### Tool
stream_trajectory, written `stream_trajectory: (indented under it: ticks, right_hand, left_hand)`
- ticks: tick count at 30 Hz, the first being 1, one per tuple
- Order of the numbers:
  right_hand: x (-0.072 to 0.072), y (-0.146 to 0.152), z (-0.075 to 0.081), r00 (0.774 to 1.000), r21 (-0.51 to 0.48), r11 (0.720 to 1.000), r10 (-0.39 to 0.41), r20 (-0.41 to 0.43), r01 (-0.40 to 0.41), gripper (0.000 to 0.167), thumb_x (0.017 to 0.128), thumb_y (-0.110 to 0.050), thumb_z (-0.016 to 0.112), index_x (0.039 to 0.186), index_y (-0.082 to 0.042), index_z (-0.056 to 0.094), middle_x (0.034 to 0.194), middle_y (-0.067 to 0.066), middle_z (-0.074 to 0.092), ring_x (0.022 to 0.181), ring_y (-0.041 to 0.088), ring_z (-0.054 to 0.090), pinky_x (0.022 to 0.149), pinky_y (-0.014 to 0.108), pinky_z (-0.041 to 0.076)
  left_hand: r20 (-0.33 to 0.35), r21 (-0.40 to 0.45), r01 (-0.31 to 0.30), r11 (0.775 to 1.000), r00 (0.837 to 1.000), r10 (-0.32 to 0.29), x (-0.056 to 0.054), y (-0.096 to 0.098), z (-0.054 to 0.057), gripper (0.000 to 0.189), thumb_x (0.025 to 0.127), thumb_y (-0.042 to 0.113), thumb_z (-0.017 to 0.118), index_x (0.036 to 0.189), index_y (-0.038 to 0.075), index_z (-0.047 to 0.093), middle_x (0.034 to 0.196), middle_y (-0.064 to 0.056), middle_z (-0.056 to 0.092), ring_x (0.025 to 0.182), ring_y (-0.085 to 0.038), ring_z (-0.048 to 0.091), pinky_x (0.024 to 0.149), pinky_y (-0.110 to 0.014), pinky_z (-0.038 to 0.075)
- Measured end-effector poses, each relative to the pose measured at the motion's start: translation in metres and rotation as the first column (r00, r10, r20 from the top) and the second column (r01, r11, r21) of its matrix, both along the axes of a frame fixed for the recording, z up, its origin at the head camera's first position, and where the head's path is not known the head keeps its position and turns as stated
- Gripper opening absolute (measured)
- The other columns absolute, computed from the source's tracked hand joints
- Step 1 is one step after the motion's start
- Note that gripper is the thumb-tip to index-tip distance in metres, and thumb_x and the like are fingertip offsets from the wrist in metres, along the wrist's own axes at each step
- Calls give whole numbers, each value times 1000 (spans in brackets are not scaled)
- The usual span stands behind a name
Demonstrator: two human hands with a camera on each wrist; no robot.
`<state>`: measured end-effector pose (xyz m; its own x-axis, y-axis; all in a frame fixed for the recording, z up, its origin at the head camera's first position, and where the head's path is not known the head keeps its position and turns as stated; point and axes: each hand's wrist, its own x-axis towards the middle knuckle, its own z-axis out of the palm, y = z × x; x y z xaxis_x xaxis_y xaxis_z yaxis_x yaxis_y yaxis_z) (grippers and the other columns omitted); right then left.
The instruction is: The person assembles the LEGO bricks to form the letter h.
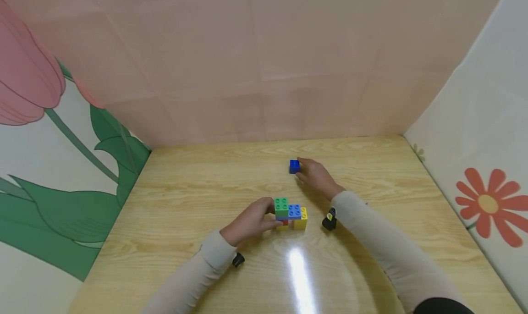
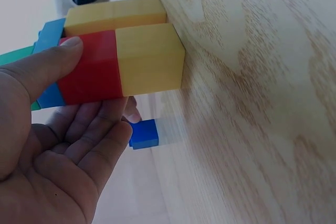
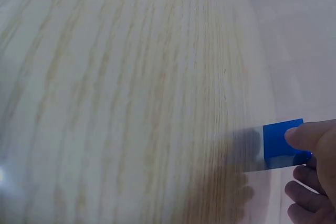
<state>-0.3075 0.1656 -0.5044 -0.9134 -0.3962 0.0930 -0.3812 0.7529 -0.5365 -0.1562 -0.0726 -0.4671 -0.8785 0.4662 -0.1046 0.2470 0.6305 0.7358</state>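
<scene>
My left hand (image 1: 252, 222) grips a small structure of toy building bricks from its left side, the thumb pressing the red brick (image 2: 89, 66). On top sits a green brick (image 1: 281, 206) beside the studs of a light blue brick (image 1: 294, 210). Yellow bricks (image 2: 152, 59) form the lower parts, one under the red brick and a taller-looking one (image 1: 301, 221) on the right. Farther back, my right hand (image 1: 316, 177) pinches a dark blue brick (image 1: 294, 167) from its right side. That brick (image 3: 281, 142) stands on the table; the fingers behind it are partly hidden.
The wooden table (image 1: 198, 181) meets a pink back wall (image 1: 264, 85) just beyond the dark blue brick. Flower-printed side panels stand left (image 1: 74, 222) and right (image 1: 462, 121). Black wrist devices (image 1: 329, 220) hang under both sleeves. A bright light reflection lies on the front of the table.
</scene>
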Motion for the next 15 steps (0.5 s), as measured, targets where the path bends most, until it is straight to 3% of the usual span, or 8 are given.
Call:
stream_trajectory:
  ticks: [15]
  right_hand:
    - [5, 1, 3, 999, -27, 999, -46, -3, 46, 43, 98, -18, 60, 136, 0, 53, 134, 21, 54, 124, 39, 50, 103, 54, 40]
  left_hand:
    - [-23, -2, 16, 1000, 1000, -16, 0, 0, -3, 30, 89, 29, 73, 111, 16, 57, 108, 7, 60, 103, -12, 60, 87, -30, 52]
